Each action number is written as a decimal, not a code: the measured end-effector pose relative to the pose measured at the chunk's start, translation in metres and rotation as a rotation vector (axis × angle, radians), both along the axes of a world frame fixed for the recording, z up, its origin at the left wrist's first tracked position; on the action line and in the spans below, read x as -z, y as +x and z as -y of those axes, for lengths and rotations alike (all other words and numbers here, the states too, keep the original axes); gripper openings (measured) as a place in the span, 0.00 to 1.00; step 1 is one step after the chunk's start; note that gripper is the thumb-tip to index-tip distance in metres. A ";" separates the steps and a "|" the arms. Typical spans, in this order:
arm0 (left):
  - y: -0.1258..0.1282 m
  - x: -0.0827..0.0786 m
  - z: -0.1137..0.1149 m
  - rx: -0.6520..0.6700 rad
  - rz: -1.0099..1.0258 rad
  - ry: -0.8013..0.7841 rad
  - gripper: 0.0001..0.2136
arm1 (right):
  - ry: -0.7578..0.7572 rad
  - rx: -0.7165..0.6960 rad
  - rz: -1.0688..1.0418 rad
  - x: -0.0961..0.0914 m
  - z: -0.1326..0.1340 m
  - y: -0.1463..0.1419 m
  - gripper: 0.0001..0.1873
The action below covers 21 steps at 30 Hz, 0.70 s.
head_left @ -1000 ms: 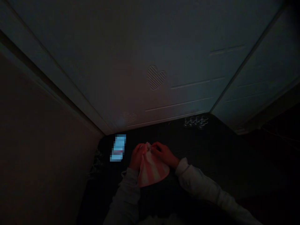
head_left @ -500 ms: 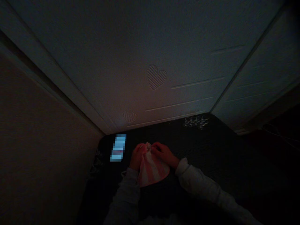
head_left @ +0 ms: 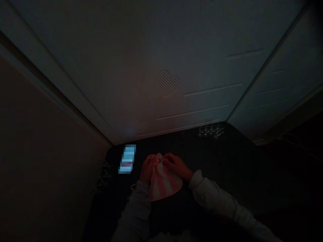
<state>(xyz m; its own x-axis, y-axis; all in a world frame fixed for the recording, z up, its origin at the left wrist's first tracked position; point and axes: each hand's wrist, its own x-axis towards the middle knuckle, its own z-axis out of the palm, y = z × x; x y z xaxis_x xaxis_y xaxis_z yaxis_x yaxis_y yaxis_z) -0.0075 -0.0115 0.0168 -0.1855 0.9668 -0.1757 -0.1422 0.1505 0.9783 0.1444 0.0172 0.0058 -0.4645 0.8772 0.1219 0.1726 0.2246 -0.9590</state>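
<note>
A pink-and-white striped cloth [head_left: 165, 183] hangs bunched between my hands, its lower edge spread toward me over the dark table. My left hand [head_left: 147, 169] is closed on the cloth's left side, fingers curled at its gathered top. From the right, my right hand [head_left: 178, 164] pinches the same gathered top with bent fingers. A small pale, glinting spot shows in the folds between the fingertips; in this dim light I cannot make out what it is.
Left of my hands a lit, pixelated phone-like screen [head_left: 127, 159] lies on the black table [head_left: 202, 151]. Several small stemmed glasses [head_left: 212, 130] stand at the back right, and more glasses [head_left: 103, 174] line the left edge. A pale panel with embossed hearts [head_left: 169, 83] rises behind.
Both hands and the cloth stay almost in place. The light on the wall panel has shifted slightly, less reddish now.
</note>
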 end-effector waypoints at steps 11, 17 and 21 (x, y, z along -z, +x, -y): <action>0.000 -0.002 0.001 -0.004 -0.032 0.028 0.13 | 0.002 0.008 0.029 -0.001 0.001 0.000 0.10; 0.001 0.000 0.000 0.003 0.054 -0.004 0.13 | 0.006 0.006 0.010 0.001 0.000 -0.001 0.12; 0.000 -0.001 0.000 0.007 0.042 0.005 0.12 | 0.009 0.011 0.007 0.001 0.000 -0.001 0.12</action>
